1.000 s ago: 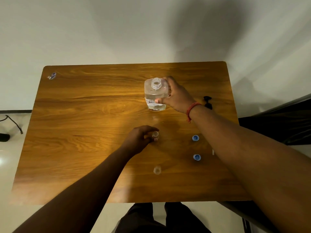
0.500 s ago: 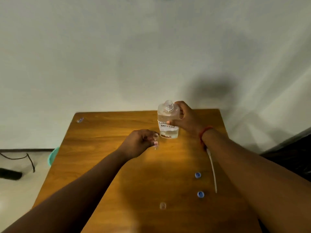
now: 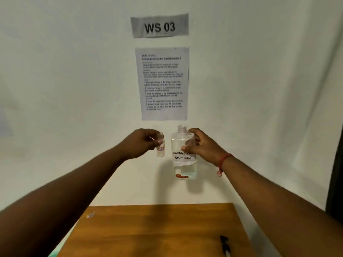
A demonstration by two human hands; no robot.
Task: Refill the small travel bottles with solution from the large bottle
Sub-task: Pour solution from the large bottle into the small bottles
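Observation:
My right hand (image 3: 201, 144) grips the large clear bottle (image 3: 183, 160) upright in the air, well above the table. The bottle has no cap, carries a white label reading "solution", and holds a little liquid at its bottom. To its left, my left hand (image 3: 143, 142) pinches a small clear travel bottle (image 3: 160, 148) near its open top, also upright and raised. The two bottles hang side by side, a short gap apart, in front of the white wall.
The wooden table (image 3: 157, 230) lies below, only its far part in view. A black pen-like object (image 3: 225, 244) lies at its right and a small wrapper (image 3: 90, 215) at its far left corner. A "WS 03" sign (image 3: 160, 25) and an instruction sheet (image 3: 163, 83) hang on the wall.
Both hands have lifted their bottles high off the table. The view has tilted up to the wall, so the blue caps and the second small bottle are out of sight.

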